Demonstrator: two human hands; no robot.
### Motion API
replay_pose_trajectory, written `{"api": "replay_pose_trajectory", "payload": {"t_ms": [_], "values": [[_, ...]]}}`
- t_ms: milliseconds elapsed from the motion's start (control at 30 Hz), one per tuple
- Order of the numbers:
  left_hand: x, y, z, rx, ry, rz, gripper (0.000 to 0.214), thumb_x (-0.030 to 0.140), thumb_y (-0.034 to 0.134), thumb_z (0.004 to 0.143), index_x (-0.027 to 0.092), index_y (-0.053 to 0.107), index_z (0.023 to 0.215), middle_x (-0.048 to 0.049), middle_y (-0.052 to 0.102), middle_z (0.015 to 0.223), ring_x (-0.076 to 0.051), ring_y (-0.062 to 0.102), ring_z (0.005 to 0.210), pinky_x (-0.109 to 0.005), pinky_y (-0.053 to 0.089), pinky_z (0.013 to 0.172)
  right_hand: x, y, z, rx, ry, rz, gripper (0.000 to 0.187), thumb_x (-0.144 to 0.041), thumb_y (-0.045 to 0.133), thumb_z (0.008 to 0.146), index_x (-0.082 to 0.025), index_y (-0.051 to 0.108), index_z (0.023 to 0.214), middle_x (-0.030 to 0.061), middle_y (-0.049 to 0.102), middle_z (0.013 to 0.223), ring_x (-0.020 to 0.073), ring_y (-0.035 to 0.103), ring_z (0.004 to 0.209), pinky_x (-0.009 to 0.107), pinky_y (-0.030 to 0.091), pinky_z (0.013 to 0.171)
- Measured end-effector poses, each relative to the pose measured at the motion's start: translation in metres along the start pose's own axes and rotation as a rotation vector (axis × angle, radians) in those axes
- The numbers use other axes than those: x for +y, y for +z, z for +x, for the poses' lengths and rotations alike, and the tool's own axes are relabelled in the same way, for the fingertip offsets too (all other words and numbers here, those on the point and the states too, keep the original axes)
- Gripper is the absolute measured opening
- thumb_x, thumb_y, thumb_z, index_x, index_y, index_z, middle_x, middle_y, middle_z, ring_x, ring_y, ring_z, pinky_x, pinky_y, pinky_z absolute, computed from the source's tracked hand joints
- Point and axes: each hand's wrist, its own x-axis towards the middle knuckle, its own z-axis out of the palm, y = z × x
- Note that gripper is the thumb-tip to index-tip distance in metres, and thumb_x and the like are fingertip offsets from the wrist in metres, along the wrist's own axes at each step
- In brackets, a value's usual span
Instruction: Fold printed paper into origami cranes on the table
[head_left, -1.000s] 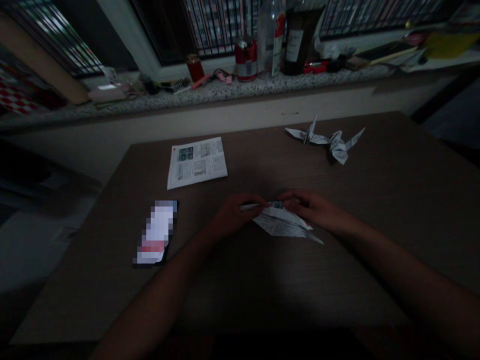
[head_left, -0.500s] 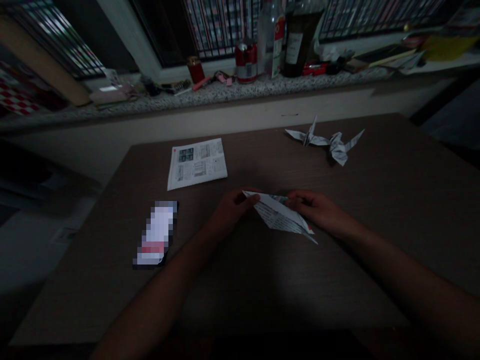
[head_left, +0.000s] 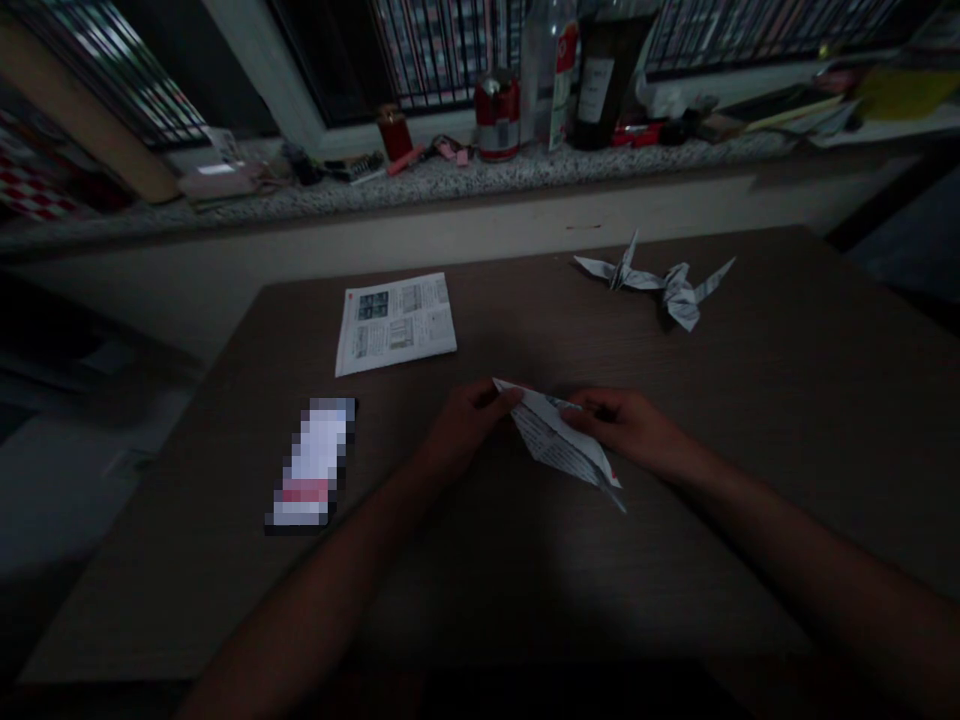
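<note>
A folded piece of printed paper [head_left: 559, 442], long and pointed, lies on the dark wooden table [head_left: 787, 400] in front of me. My left hand [head_left: 469, 425] pinches its upper left tip with closed fingers. My right hand [head_left: 634, 432] grips its right side, thumb pressed on top. The lower point of the paper sticks out toward me between my hands.
Two finished paper cranes [head_left: 660, 280] stand at the table's far right. A flat printed sheet [head_left: 395, 323] lies at the far left, and a phone [head_left: 313, 462] nearer left. Behind, a stone sill [head_left: 420, 185] carries a red can [head_left: 496, 113], bottles and clutter.
The folded paper has been turned over and rotated, so a broad printed face now shows and its lower point swings toward me. Both hands have kept hold of it.
</note>
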Motion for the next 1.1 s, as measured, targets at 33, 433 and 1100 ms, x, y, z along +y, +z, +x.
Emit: {"api": "replay_pose_trajectory", "payload": {"t_ms": [33, 433, 1100], "values": [[0.000, 0.000, 0.000, -0.006, -0.002, 0.005, 0.033, 0.044, 0.081, 0.081, 0.017, 0.079, 0.099, -0.0074, 0.077, 0.098, -0.021, 0.072, 0.087, -0.034, 0.059, 0.081, 0.000, 0.000, 0.000, 0.004, -0.002, -0.004, 0.041, -0.061, 0.063, 0.091, -0.021, 0.070, 0.089, 0.0037, 0.070, 0.078, 0.0194, 0.064, 0.071, 0.032, 0.050, 0.065], [-0.003, -0.006, 0.003, 0.037, 0.035, 0.098, 0.037, 0.053, 0.079, 0.082, 0.020, 0.082, 0.098, -0.0056, 0.079, 0.095, -0.023, 0.072, 0.089, -0.034, 0.056, 0.084, -0.005, -0.005, -0.001, 0.003, 0.035, 0.007, 0.043, -0.061, 0.062, 0.091, -0.021, 0.077, 0.095, 0.0044, 0.075, 0.084, 0.0199, 0.066, 0.074, 0.033, 0.051, 0.068], [0.017, -0.008, -0.001, -0.034, 0.100, 0.560, 0.023, 0.044, 0.073, 0.086, 0.021, 0.078, 0.087, -0.0026, 0.078, 0.086, -0.022, 0.072, 0.079, -0.031, 0.054, 0.072, 0.000, -0.007, 0.002, 0.014, -0.023, -0.002, 0.039, -0.056, 0.064, 0.091, -0.020, 0.076, 0.098, 0.0060, 0.077, 0.090, 0.0220, 0.069, 0.082, 0.034, 0.052, 0.070]]}}
